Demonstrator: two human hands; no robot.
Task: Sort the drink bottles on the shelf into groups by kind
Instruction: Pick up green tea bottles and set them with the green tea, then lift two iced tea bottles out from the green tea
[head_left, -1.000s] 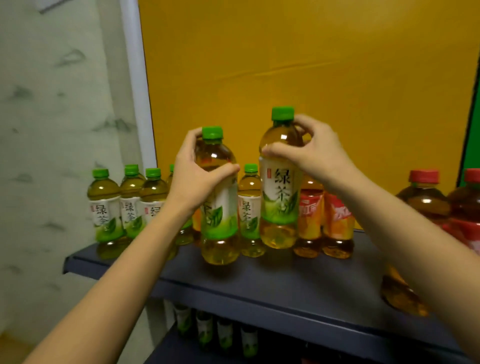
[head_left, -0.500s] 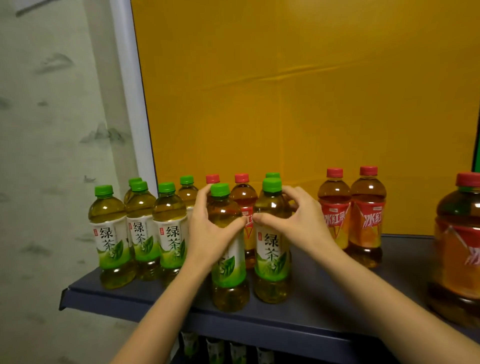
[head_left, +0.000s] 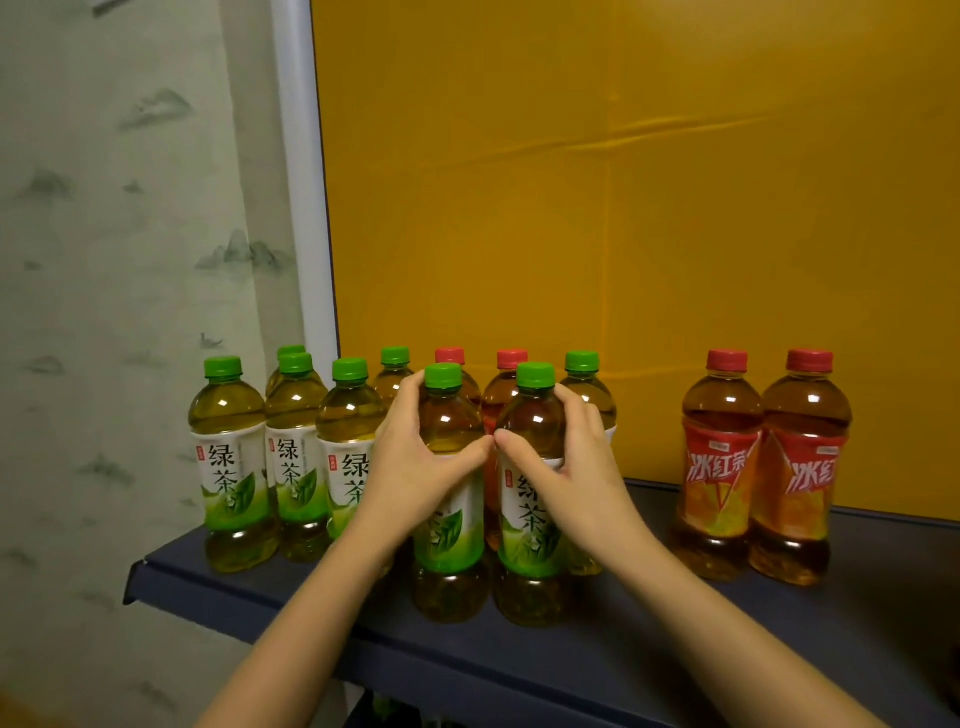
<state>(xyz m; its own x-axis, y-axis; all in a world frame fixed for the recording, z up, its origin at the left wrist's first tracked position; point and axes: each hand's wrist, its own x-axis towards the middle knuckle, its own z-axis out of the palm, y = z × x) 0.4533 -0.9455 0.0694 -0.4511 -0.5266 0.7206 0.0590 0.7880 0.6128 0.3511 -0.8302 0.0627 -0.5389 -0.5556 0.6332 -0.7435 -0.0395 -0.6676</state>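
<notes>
Two green-capped green tea bottles stand side by side near the front of the dark shelf (head_left: 571, 670). My left hand (head_left: 415, 467) grips the left one (head_left: 449, 540) around its shoulder. My right hand (head_left: 566, 467) grips the right one (head_left: 530, 540) the same way. Both bottles rest on the shelf and my thumbs nearly touch between them. To the left stand several more green tea bottles (head_left: 231, 467). Behind my hands are two red-capped bottles (head_left: 511, 379) and another green-capped one (head_left: 584, 384). Two red-capped iced tea bottles (head_left: 719, 467) stand apart at the right.
A yellow panel (head_left: 623, 208) backs the shelf. A white frame post (head_left: 301, 182) and a pale patterned wall (head_left: 104, 260) lie to the left. The shelf's front edge runs diagonally below my forearms, with a lower level dimly visible beneath.
Both held green tea bottles came down from the air onto the shelf front. The view has shifted so that the bottles stand lower and the red pair at right shows fully.
</notes>
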